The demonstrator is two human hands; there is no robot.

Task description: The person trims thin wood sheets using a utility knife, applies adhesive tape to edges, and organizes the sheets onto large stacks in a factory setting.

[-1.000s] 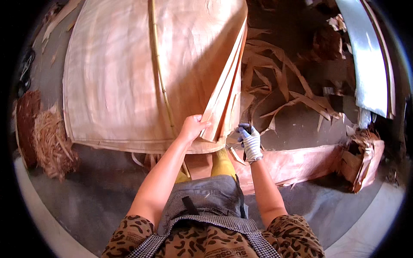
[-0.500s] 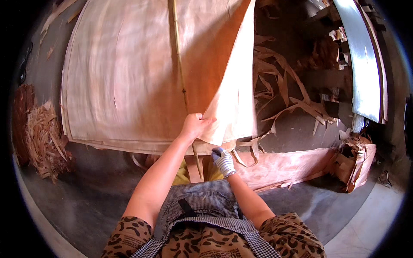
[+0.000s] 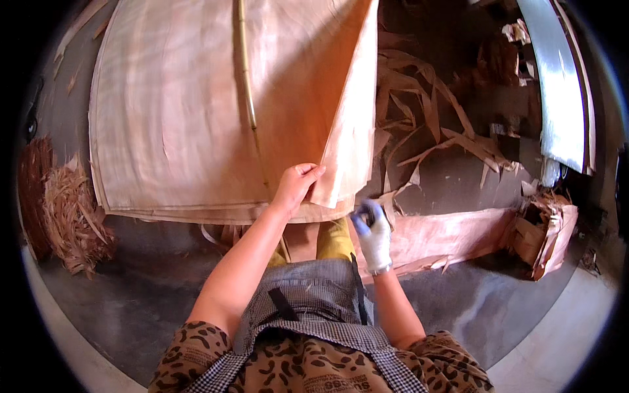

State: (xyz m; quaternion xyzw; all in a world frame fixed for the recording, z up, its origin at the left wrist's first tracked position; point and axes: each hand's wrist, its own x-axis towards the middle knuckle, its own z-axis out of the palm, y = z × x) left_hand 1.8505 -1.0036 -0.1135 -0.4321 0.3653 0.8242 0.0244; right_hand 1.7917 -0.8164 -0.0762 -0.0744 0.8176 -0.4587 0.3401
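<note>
The bare left hand [image 3: 293, 185] pinches the edge of a thin wooden sheet [image 3: 348, 147] between thumb and fingers. The pinched part is a pale flap at the lower right corner of a broad stack [image 3: 151, 124] of such sheets, its edge slanting from the fingertips to the upper right.

The right hand [image 3: 375, 239], in a white glove with bluish fingertips, is just beside that corner, apart from the left hand. Its fingers curl towards the thumb (they are blurred, so I cannot tell if they press together or hold anything).

A thin yellowish pole [image 3: 245, 72] lies lengthwise over the stack, left of the flap. Torn strips [image 3: 429, 98] are strewn to the right, a shredded bundle [image 3: 75, 219] sits at the far left, and a long reddish wood bundle [image 3: 452, 237] runs behind the right hand. The 2 forearms reach up past a checked apron [image 3: 308, 295], with yellow legwear [image 3: 335, 241] between the apron and the stack
</note>
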